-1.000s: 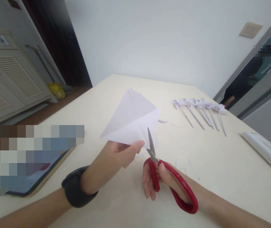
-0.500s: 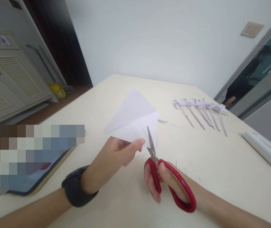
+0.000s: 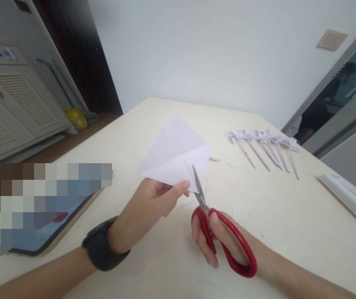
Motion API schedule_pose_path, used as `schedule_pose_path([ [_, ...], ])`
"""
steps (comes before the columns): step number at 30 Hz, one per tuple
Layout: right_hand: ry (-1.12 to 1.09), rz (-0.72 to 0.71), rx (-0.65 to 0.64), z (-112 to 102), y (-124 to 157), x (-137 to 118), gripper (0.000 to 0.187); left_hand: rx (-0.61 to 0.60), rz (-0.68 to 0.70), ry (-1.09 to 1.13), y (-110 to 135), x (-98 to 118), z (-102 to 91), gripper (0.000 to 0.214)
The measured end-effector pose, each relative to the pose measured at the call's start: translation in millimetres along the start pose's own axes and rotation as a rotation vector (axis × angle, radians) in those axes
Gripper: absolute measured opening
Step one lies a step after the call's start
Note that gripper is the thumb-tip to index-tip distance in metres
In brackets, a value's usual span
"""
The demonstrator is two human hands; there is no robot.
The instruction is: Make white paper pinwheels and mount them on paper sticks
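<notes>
My left hand, with a black band on its wrist, pinches the near edge of a white sheet of paper. Creases run diagonally across the sheet, which is held up above the table. My right hand grips red-handled scissors with thumb and fingers through the loops. One blade lies over the paper's near right corner; the lower blade is mostly hidden beneath it. The blades look slightly apart.
Several paper pinwheels on rolled sticks lie at the back right of the table. Thin paper scraps lie right of the scissors. A blurred-out tablet is at left, and a long white object at right.
The scissors' blades have closed somewhat on the paper's corner, and the right fingers have drawn toward the thumb. The sheet has shifted slightly; the left hand keeps its pinch.
</notes>
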State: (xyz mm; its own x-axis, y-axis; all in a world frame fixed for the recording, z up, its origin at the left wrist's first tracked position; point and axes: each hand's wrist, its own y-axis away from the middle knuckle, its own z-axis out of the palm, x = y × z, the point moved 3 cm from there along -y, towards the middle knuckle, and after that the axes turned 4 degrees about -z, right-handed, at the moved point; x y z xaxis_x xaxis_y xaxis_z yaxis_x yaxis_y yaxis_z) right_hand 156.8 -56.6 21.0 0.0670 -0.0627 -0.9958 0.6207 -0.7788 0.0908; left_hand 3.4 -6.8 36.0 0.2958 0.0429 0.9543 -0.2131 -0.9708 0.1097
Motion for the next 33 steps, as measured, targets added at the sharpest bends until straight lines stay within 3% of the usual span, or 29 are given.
schedule_pose_path([
  [7,0.001,0.023,0.01,-0.6,0.8,0.8,0.068,0.01,-0.007,0.024,0.4,1.6,-0.7,0.04],
  [24,-0.037,0.028,0.024,-1.1,-0.4,-0.1,0.064,-0.035,-0.004,0.07,-1.8,-2.3,-1.5,0.047],
  [33,-0.063,-0.041,-0.003,-3.8,-1.9,14.9,0.057,-0.08,0.058,0.112,-2.0,-2.9,-4.1,0.044],
])
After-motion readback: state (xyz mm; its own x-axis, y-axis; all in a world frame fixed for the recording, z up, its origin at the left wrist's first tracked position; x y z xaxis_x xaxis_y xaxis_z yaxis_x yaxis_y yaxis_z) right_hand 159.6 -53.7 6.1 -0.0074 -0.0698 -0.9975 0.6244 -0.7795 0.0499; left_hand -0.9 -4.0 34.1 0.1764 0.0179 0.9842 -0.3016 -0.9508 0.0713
